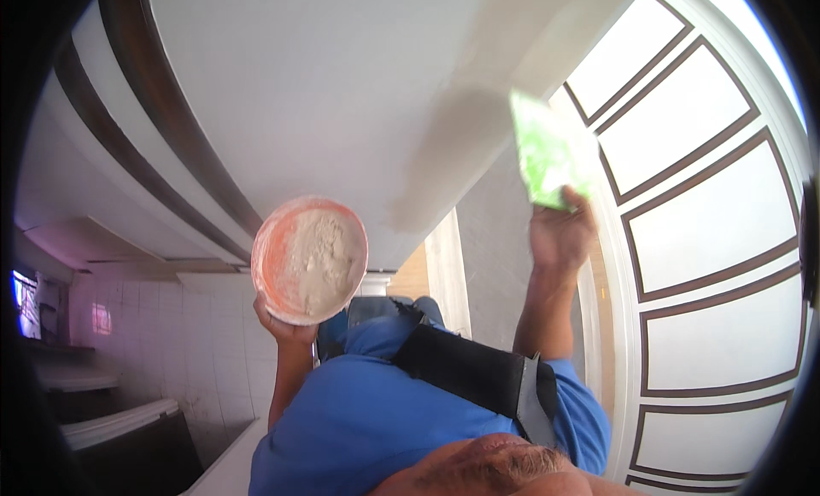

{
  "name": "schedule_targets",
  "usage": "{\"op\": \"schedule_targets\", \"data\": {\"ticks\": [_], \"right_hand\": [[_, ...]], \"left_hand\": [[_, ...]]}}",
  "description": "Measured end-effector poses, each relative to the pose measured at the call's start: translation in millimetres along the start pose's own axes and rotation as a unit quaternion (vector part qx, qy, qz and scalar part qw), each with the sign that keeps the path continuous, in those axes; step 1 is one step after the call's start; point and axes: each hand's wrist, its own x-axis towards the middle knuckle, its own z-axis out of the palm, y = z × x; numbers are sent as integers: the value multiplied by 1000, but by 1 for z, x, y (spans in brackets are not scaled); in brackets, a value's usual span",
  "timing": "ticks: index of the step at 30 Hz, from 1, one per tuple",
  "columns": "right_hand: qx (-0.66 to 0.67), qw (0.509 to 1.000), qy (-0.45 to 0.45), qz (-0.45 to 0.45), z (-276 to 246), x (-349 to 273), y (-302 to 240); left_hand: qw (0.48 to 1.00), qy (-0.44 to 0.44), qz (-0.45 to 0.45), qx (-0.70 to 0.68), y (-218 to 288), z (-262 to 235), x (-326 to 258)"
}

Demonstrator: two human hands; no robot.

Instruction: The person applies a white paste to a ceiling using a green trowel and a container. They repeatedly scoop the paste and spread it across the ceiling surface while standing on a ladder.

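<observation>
In my left hand (280, 322) is an orange bowl (272, 257), gripped from below at its near rim and tilted so that its inside shows. Pale, lumpy paste (323, 257) fills much of the bowl and smears its wall. My right hand (565, 233), raised on the right, is closed around the lower end of a flat, bright green spreader (547, 154). Whitish smears mark the spreader, and motion blurs it. It is near the edge of a white wall surface (325, 86), where a darker, damp-looking patch (457, 141) spreads; whether they touch I cannot tell.
White panels with brown trim (692, 167) curve along the right side. Dark brown bands (162, 77) run down the left. Lower left are a white tiled wall (192, 342) and a dark piece with a pale edge (141, 440). Grey floor (491, 257) shows beyond the wall edge.
</observation>
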Motion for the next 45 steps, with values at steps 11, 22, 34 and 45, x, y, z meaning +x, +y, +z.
{"op": "schedule_targets", "data": {"ticks": [11, 22, 34, 45], "right_hand": [[-26, 994, 106, -9, -61, -17, 29], [-650, 461, -180, -576, 120, 29, -76], [-754, 303, -181, -555, 246, 84, -114], [-866, 94, -328, -365, 96, 54, -22]], "left_hand": [[997, -68, -30, 11, 5, 10, -4], [994, -86, -56, 26, 6, 13, -2], [997, -73, -21, -1, -1, 18, -8], [998, -57, -26, -7, 3, 22, -9]]}}
